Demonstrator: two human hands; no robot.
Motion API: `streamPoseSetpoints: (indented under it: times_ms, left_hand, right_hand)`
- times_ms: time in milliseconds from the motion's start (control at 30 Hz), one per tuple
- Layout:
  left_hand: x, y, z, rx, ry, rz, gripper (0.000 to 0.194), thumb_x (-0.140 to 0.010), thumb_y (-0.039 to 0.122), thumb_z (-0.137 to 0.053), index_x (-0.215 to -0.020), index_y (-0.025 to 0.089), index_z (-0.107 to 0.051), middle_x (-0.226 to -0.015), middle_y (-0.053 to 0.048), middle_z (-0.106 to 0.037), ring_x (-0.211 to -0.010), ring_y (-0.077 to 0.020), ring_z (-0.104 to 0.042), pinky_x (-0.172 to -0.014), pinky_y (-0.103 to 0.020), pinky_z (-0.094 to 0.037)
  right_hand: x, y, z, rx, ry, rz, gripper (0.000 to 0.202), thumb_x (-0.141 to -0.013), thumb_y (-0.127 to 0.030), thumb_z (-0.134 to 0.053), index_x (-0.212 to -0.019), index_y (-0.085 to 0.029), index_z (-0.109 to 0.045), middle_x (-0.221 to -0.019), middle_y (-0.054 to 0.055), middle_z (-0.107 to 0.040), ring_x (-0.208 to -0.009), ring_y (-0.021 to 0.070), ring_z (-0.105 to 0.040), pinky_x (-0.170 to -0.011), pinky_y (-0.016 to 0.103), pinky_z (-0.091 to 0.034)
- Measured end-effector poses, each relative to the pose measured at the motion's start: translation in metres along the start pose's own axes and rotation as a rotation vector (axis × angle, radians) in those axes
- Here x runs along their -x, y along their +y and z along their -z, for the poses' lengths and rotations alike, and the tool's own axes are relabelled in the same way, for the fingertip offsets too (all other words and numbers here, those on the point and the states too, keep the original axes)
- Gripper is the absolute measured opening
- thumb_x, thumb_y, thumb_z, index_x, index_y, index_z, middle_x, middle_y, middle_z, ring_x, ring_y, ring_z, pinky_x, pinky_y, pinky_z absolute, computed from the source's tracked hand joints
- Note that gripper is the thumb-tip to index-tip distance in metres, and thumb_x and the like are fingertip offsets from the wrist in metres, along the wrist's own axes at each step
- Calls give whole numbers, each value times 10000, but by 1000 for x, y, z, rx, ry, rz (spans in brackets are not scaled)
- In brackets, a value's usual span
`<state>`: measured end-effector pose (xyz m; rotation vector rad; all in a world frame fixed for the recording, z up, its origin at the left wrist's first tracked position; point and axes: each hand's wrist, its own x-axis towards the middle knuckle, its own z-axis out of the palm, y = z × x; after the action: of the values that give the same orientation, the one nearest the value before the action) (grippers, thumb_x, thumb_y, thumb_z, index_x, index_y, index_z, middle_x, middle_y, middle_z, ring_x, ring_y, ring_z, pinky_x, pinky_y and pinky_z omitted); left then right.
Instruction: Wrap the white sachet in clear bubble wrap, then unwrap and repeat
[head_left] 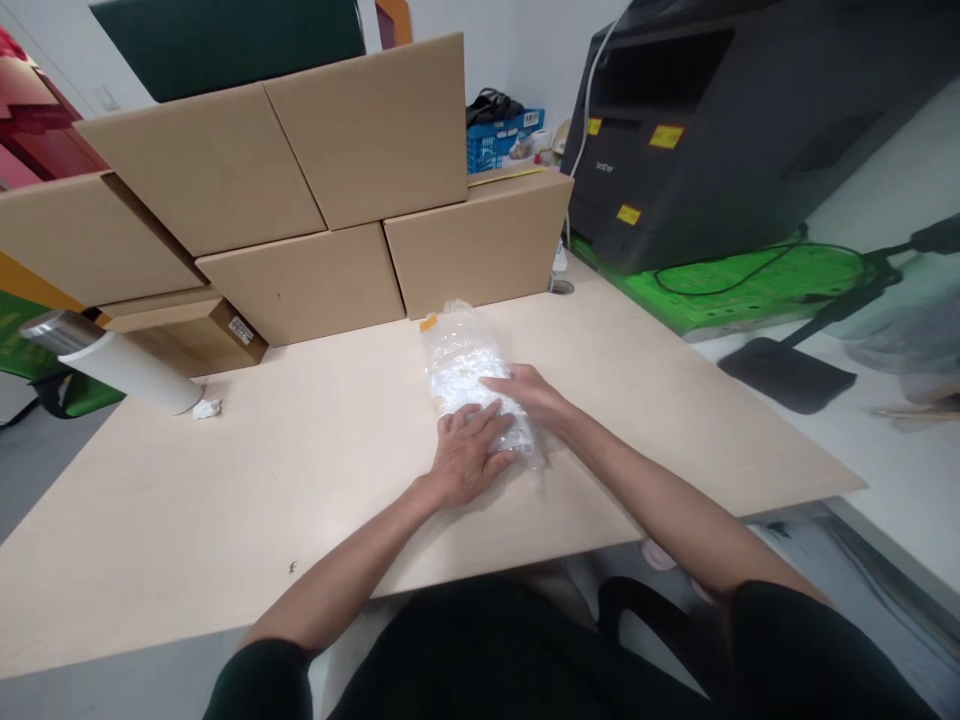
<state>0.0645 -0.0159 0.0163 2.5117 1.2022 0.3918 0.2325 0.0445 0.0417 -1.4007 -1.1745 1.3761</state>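
Note:
A bundle of clear bubble wrap (469, 355) lies on the wooden table (322, 450), with a small orange piece at its far left corner. What is inside the wrap cannot be made out. My left hand (469, 455) rests on the near left part of the bundle, its fingers spread. At the right side of the bundle is my right hand (529, 392), thumb on top of the plastic and the other fingers curled along its edge, partly hidden.
Cardboard boxes (300, 285) stand stacked along the table's back edge. A white bottle (131, 370) is at the left beside crumpled paper (207, 408). At the right are a black printer (645, 150) and a green crate (757, 285).

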Motion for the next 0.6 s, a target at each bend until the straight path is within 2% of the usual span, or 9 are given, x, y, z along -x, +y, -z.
streamPoseSetpoints:
  times_ms: [67,133,200,267,367,433,500,533,600]
  left_hand:
    - [2,-5,12,46,49,-5,537,-1003,532,-395,-1481,296,-465,-1626,-51,-339,-1443,-332,-311,-1131,-545,-264]
    - [5,-14,31,53,157,30,551,-1006,521,-385,-1501,284,-434,-1649,-64,-282,-1495,-328,-234,-1168,-557,-197]
    - [9,-26,54,42,264,82,587,-985,546,-414,-1504,272,-429,-1655,-75,-263,-1531,-352,-132,-1189,-610,-88]
    - [16,-39,75,122,266,86,590,-972,590,-414,-1483,299,-460,-1632,-60,-324,-1534,-358,-138,-1197,-634,-51]
    - [30,-48,96,555,105,22,606,-949,667,-406,-1440,331,-523,-1554,-62,-458,-1448,-336,-383,-1172,-551,-305]
    - [39,-46,100,886,41,38,739,-862,773,-461,-1434,313,-536,-1526,-97,-489,-1357,-354,-499,-1059,-499,-468]
    - [42,-39,95,1108,70,114,893,-728,815,-608,-1444,291,-513,-1509,-126,-500,-1290,-375,-553,-976,-476,-528]
    - [42,-36,89,1184,107,162,938,-677,778,-696,-1443,274,-500,-1479,-139,-525,-1252,-374,-579,-956,-465,-536]
    - [35,-33,76,1301,234,283,911,-632,617,-830,-1388,225,-505,-1338,-152,-622,-1138,-337,-641,-922,-433,-541]
  right_hand:
    - [6,-2,-4,-200,-68,-61,343,-588,-386,-844,-733,-172,-619,-652,7,-638,-634,168,-586,-599,294,-457]
    - [18,-4,-4,-293,-143,-68,380,-547,-367,-877,-776,-161,-654,-670,15,-670,-638,178,-618,-615,304,-485]
    - [37,-9,-2,-300,-258,-43,415,-562,-379,-888,-851,-158,-687,-746,33,-712,-680,190,-653,-655,321,-517]
    - [56,-17,3,-248,-370,-13,386,-607,-385,-880,-875,-166,-708,-815,45,-731,-714,192,-669,-677,325,-532]
    - [74,-29,8,-231,-392,37,324,-645,-380,-869,-858,-185,-721,-807,34,-718,-700,177,-658,-641,302,-521]
    - [76,-33,5,-272,-333,62,336,-648,-395,-867,-869,-193,-715,-781,29,-707,-680,177,-647,-614,301,-511]
    - [70,-33,-3,-313,-250,83,374,-639,-428,-866,-879,-194,-701,-761,25,-696,-670,181,-636,-604,307,-503]
    - [64,-32,-8,-327,-211,92,391,-633,-448,-864,-874,-193,-692,-754,22,-690,-666,179,-629,-603,307,-498]
    - [48,-25,-20,-334,-144,109,421,-624,-495,-853,-844,-188,-665,-740,15,-672,-652,171,-609,-601,304,-484]
